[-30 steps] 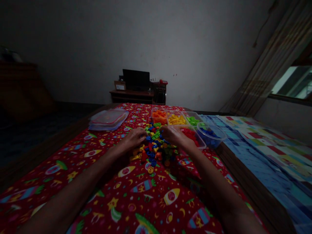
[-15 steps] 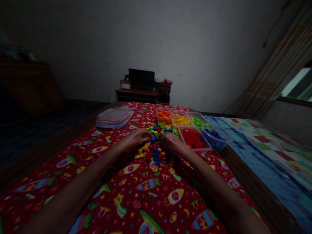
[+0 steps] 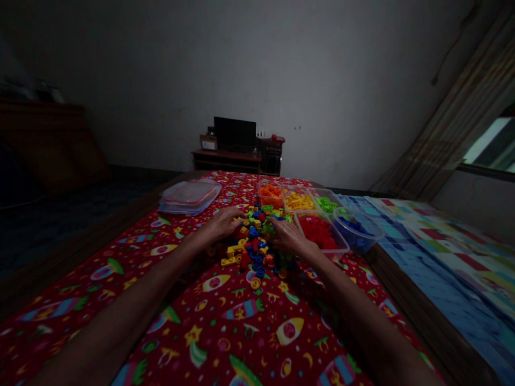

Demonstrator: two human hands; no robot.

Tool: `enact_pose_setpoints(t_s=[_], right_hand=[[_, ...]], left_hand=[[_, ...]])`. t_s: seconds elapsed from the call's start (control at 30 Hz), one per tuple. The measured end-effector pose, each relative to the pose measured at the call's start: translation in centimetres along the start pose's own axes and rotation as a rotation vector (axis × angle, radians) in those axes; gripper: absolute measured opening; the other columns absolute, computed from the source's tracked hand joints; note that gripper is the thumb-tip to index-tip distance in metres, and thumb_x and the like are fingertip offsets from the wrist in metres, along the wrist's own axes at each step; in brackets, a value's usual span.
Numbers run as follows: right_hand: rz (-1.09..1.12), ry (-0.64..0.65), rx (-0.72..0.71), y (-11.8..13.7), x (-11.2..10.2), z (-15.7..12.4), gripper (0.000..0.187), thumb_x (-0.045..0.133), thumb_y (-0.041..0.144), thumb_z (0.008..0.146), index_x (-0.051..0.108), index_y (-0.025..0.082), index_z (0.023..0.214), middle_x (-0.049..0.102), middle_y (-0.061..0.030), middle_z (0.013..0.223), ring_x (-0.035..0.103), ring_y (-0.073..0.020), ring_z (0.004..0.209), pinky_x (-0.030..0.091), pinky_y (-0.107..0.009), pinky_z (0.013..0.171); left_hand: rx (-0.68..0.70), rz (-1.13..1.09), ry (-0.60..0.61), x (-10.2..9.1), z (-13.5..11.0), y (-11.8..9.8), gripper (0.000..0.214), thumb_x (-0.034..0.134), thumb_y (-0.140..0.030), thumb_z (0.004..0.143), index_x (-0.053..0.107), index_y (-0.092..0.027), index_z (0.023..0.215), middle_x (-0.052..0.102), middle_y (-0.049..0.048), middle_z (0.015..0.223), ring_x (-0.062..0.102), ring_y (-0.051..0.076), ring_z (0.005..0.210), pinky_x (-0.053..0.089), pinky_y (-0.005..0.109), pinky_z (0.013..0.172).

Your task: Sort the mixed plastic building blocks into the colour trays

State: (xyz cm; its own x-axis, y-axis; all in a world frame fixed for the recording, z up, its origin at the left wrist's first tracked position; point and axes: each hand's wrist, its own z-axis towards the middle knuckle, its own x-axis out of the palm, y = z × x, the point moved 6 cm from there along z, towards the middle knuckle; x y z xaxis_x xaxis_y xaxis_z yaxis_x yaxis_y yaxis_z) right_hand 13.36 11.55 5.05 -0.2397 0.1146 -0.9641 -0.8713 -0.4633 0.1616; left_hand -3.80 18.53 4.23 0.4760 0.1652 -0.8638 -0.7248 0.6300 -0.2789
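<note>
Lift singly from the loose toy bricks, heaped between left hand and right hand, both narrowly curled, impossible to tell whether gripping any; avoid bumping the clear tub beside right hand on the rocket-print cloth.

One bare left hand and one bare right hand, two in all, are flanking one heap of small multicoloured plastic pieces, too many to count. Four rectangular clear plastic boxes are each holding one colour: orange, yellow, green, red. One round clear plastic tub is holding blue pieces. One stack of translucent plastic lids is showing uncountable layers.
</note>
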Motion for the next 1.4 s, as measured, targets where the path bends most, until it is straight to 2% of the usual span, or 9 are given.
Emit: enact_pose_setpoints(t_s=[0.1, 0.27, 0.47, 0.57, 0.67, 0.9, 1.13, 1.27, 1.4], right_hand=[[-0.003, -0.012, 0.014, 0.1, 0.3, 0.1, 0.030, 0.055, 0.020, 0.080, 0.058, 0.017, 0.109, 0.066, -0.0115, 0.100, 0.059, -0.0231, 0.093, 0.039, -0.028, 0.072], [-0.013, -0.090, 0.047, -0.7, 0.9, 0.4, 0.028, 0.051, 0.018, 0.081, 0.059, 0.014, 0.107, 0.066, -0.0117, 0.096, 0.058, -0.0221, 0.092, 0.039, -0.028, 0.075], [0.056, -0.156, 0.059, -0.9, 1.0, 0.1, 0.025, 0.049, 0.021, 0.083, 0.056, 0.013, 0.105, 0.064, -0.0119, 0.091, 0.057, -0.0222, 0.089, 0.039, -0.029, 0.074], [0.116, -0.197, 0.035, -1.1, 0.5, 0.2, 0.028, 0.050, 0.016, 0.079, 0.052, 0.015, 0.107, 0.063, -0.0095, 0.090, 0.056, -0.0200, 0.083, 0.039, -0.028, 0.070], [0.206, -0.256, 0.000, -1.3, 0.1, 0.6, 0.027, 0.049, 0.014, 0.078, 0.049, 0.017, 0.104, 0.062, -0.0063, 0.090, 0.055, -0.0164, 0.077, 0.038, -0.026, 0.067], [0.288, -0.365, -0.066, -0.2, -0.9, 0.8, 0.019, 0.050, 0.019, 0.081, 0.049, 0.019, 0.100, 0.061, -0.0063, 0.091, 0.056, -0.0159, 0.076, 0.041, -0.027, 0.067], [0.241, -0.321, -0.159, 1.2, -0.7, 0.9, 0.023, 0.046, 0.010, 0.082, 0.050, 0.017, 0.104, 0.063, -0.0096, 0.097, 0.058, -0.0176, 0.085, 0.042, -0.027, 0.072], [0.338, -0.301, -0.139, 0.2, -0.8, 0.9, 0.028, 0.050, 0.011, 0.080, 0.054, 0.017, 0.106, 0.065, -0.0059, 0.090, 0.059, -0.0145, 0.074, 0.042, -0.023, 0.064], [0.366, -0.435, -0.026, -3.4, -3.6, 0.7, 0.024, 0.054, 0.015, 0.078, 0.060, 0.017, 0.102, 0.067, -0.0025, 0.080, 0.059, -0.0128, 0.066, 0.041, -0.021, 0.059]], left_hand=[[-0.008, 0.024, -0.023, 0.0, 1.2, 1.2, 0.030, 0.047, -0.023, 0.079, 0.069, -0.016, 0.098, 0.069, 0.0088, 0.101, 0.062, 0.022, 0.096, 0.046, 0.033, 0.089], [-0.003, -0.044, 0.081, 1.9, 3.6, 1.9, 0.043, 0.053, -0.018, 0.072, 0.064, -0.018, 0.114, 0.067, 0.0084, 0.113, 0.060, 0.023, 0.104, 0.045, 0.034, 0.092], [-0.042, -0.135, 0.054, 3.7, 4.9, 2.2, 0.031, 0.058, -0.016, 0.066, 0.072, -0.020, 0.093, 0.073, 0.0042, 0.097, 0.064, 0.022, 0.095, 0.048, 0.033, 0.088], [-0.155, -0.334, 0.023, 3.2, 4.6, 3.1, 0.026, 0.064, -0.030, 0.068, 0.072, -0.019, 0.090, 0.073, 0.0047, 0.088, 0.066, 0.024, 0.087, 0.052, 0.035, 0.080], [-0.247, -0.657, 0.067, 2.4, 4.0, 3.2, 0.044, 0.070, -0.044, 0.063, 0.069, -0.015, 0.096, 0.073, 0.0078, 0.093, 0.066, 0.026, 0.090, 0.053, 0.037, 0.079], [-0.299, -1.156, 0.290, 2.4, 2.6, -0.4, 0.065, 0.078, -0.042, 0.059, 0.057, -0.019, 0.116, 0.064, 0.0110, 0.119, 0.061, 0.024, 0.107, 0.050, 0.035, 0.089], [-0.247, -1.129, 0.346, 3.2, 2.5, -3.3, 0.066, 0.074, -0.046, 0.062, 0.056, -0.018, 0.119, 0.068, 0.0086, 0.109, 0.061, 0.025, 0.103, 0.050, 0.033, 0.083], [-0.266, -1.049, 0.307, 3.2, 2.7, -2.8, 0.059, 0.067, -0.052, 0.068, 0.059, -0.016, 0.114, 0.070, 0.0075, 0.100, 0.065, 0.022, 0.089, 0.051, 0.033, 0.077], [-0.276, -0.938, 0.227, 2.8, 3.2, -1.2, 0.059, 0.064, -0.055, 0.067, 0.061, -0.013, 0.109, 0.071, 0.0077, 0.086, 0.067, 0.021, 0.075, 0.051, 0.033, 0.069]])
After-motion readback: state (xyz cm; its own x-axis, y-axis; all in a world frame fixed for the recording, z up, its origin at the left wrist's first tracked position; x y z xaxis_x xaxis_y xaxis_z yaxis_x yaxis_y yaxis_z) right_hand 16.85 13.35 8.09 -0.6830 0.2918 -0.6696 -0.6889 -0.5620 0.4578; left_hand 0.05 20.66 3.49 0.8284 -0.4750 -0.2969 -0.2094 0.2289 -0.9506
